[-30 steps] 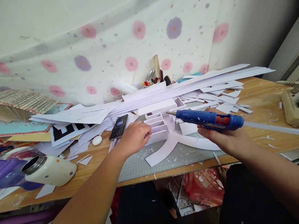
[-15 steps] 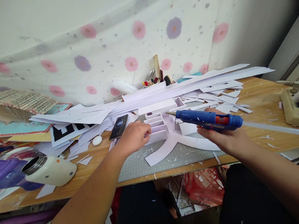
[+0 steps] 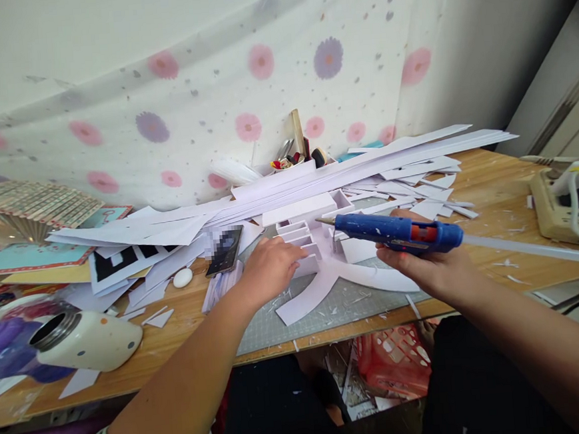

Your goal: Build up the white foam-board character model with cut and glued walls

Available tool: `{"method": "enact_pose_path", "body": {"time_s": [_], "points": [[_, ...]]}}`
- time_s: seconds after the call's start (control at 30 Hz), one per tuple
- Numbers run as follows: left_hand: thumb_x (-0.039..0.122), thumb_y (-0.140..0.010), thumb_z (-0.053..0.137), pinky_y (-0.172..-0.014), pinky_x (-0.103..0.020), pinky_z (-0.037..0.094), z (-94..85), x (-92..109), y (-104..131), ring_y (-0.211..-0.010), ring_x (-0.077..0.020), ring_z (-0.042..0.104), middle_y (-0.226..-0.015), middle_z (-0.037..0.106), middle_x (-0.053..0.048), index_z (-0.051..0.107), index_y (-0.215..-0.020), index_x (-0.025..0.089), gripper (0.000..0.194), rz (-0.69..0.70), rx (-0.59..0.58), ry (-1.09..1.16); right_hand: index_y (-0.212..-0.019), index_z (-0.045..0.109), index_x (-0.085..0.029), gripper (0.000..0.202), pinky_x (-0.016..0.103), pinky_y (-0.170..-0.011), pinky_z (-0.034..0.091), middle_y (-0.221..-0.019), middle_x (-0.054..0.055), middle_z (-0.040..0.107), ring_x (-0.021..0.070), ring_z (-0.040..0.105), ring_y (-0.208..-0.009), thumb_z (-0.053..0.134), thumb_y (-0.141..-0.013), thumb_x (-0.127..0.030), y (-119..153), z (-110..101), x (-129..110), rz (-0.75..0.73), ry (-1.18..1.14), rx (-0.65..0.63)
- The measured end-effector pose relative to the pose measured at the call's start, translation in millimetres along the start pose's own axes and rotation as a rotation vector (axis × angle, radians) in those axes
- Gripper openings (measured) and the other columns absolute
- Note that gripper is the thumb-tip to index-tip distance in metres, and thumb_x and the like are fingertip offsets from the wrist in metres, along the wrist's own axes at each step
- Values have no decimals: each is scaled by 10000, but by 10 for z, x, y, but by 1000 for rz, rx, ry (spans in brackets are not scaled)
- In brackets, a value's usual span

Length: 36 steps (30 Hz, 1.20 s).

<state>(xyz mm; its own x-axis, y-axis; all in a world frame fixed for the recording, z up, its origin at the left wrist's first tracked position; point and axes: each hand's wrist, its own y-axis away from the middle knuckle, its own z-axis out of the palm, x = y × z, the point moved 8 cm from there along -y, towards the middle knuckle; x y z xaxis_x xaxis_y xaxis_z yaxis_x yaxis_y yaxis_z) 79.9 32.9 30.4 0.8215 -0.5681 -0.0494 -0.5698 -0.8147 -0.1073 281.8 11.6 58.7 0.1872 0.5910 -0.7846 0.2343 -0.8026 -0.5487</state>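
Note:
My right hand is wrapped round a blue glue gun, its metal tip pointing left above a white model. A clear glue stick sticks out of the gun's back end. The model has small upright walls forming compartments and two curved strips at its front. My left hand is at the left compartments, its fingers bent together at the wall edges; whether they pinch anything is too small to tell. Under the model lies a grey cutting mat.
Long white sheets and scraps lie behind the model. A phone, a white oval object and an open cream bottle stand left. A power strip is at the right edge.
My left hand has moved slightly right, its fingers further over the model's left compartments. The glue gun stays above the model in my right hand. The whole view has shifted a little.

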Motion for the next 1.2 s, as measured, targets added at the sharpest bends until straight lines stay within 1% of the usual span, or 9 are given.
{"method": "enact_pose_path", "body": {"time_s": [0.33, 0.6, 0.67, 0.73, 0.8, 0.87, 1.0, 1.1, 1.2], "points": [[81, -812, 538, -816, -368, 458, -13, -10, -17, -906, -219, 595, -969, 729, 10, 683, -1023, 251, 307, 1, 9, 30, -716, 498, -228, 139, 272, -497, 320, -630, -26, 432, 152, 412, -550, 610, -791, -260, 1, -20, -12, 3, -5, 4], [127, -820, 569, -804, -380, 458, -13, -37, -16, -894, -230, 600, -948, 730, -8, 688, -1017, 251, 262, -3, 30, 83, -718, 493, -219, 126, 266, -499, 329, -626, -30, 436, 146, 415, -550, 594, -782, -260, 5, -24, 4, 10, 45, 8], [174, -827, 588, -808, -377, 457, -81, -82, 8, -883, -223, 607, -931, 726, -15, 683, -1020, 245, 226, 4, 88, 137, -701, 484, -217, 140, 264, -498, 332, -619, -30, 432, 144, 415, -547, 591, -780, -259, -1, -21, -15, 9, 53, 6], [216, -849, 570, -799, -357, 464, -215, -212, 80, -864, -206, 613, -930, 719, -25, 674, -1023, 229, 203, -49, 222, 212, -685, 478, -216, 153, 261, -495, 333, -610, -32, 425, 141, 413, -540, 591, -778, -258, -6, -23, -39, 1, 58, 6], [233, -868, 534, -775, -330, 471, -349, -410, 222, -832, -188, 618, -909, 710, -26, 671, -994, 216, 186, -168, 389, 279, -693, 487, -218, 141, 260, -490, 341, -611, -30, 434, 143, 423, -538, 591, -779, -258, -6, -34, -46, -1, 57, 10], [239, -872, 515, -752, -314, 475, -405, -586, 408, -790, -177, 613, -859, 696, -20, 670, -938, 210, 171, -292, 511, 310, -712, 499, -222, 124, 266, -496, 362, -628, -22, 468, 153, 451, -547, 597, -777, -262, 2, -57, -21, 8, 65, 24], [224, -882, 485, -736, -302, 480, -252, -661, 692, -771, -163, 590, -825, 642, -22, 651, -903, 197, 170, -363, 539, 325, -719, 497, -231, 155, 290, -541, 417, -684, -2, 542, 188, 524, -608, 609, -796, -304, 40, -60, 108, 50, 84, 6], [206, -884, 480, -769, -320, 489, -106, -562, 812, -833, -169, 587, -907, 616, -43, 642, -929, 202, 168, -325, 563, 326, -742, 504, -231, 172, 299, -563, 435, -717, 6, 560, 198, 540, -639, 610, -823, -338, 67, -32, 198, 82, 78, -21], [175, -868, 495, -841, -370, 473, -46, -412, 851, -928, -199, 562, -1007, 596, -65, 660, -974, 222, 202, -263, 590, 227, -778, 509, -223, 160, 296, -559, 421, -729, 11, 555, 196, 527, -645, 613, -840, -328, 75, -10, 215, 81, 79, -26]]}}
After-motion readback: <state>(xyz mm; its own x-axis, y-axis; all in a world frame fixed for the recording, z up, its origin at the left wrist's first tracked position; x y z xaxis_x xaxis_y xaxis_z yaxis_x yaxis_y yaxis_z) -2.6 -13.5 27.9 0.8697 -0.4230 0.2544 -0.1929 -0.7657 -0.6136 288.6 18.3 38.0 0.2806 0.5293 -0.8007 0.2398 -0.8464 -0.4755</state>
